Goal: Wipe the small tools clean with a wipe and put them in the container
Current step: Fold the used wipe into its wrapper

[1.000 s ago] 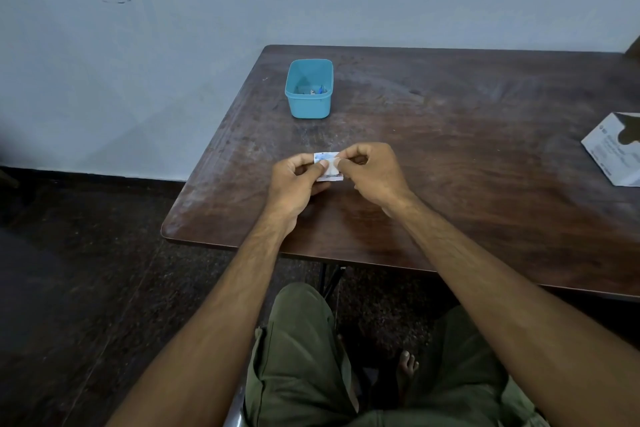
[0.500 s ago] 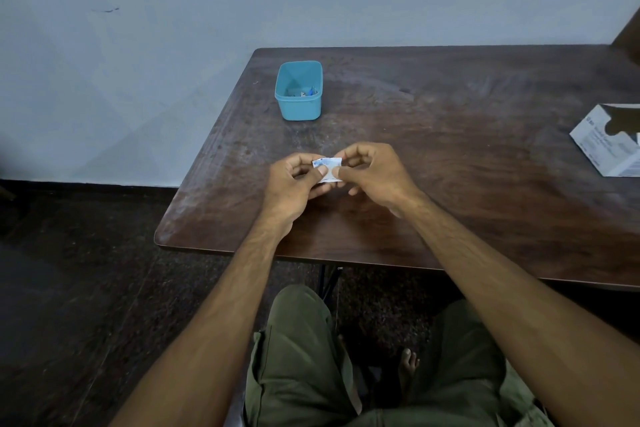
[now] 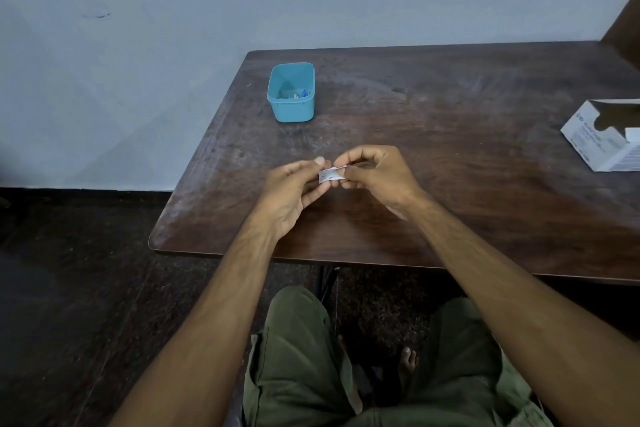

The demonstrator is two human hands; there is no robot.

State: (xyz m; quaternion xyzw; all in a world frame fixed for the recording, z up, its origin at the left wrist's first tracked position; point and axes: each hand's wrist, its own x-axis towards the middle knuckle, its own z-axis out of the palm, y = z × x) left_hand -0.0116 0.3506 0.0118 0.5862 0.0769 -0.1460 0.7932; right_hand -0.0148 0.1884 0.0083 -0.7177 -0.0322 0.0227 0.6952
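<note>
Both hands were held together just above the bench (image 3: pixel 450 156), over its front part and toward the left front corner. Between them was a small white packet (image 3: pixel 331 174), flat and roughly rectangular, with faint print on its face. The left hand (image 3: pixel 294 194) gripped the packet's left end, thumb on top and curled fingers (image 3: pixel 317 192) underneath it. The right hand (image 3: pixel 377 173) pinched the right end, its thumb and first finger closed on the upper corner and the other fingers (image 3: pixel 349 182) curled beneath. The packet lay level between the two hands; whether it had been torn open could not be told.

A blue plastic container (image 3: pixel 292 94) stood well apart from the hands, near the bench's back left corner, upright and without a lid. A few small tools (image 3: pixel 298 95) lay on its bottom, too small to make out, one with a blue part.

At the right edge of the bench sat an open white cardboard box (image 3: pixel 602 139) with dark print on its side, cut off by the frame.

The person was seated, knees in olive shorts (image 3: pixel 301 357) under the front edge, one bare foot (image 3: pixel 408 362) on the dark floor.
</note>
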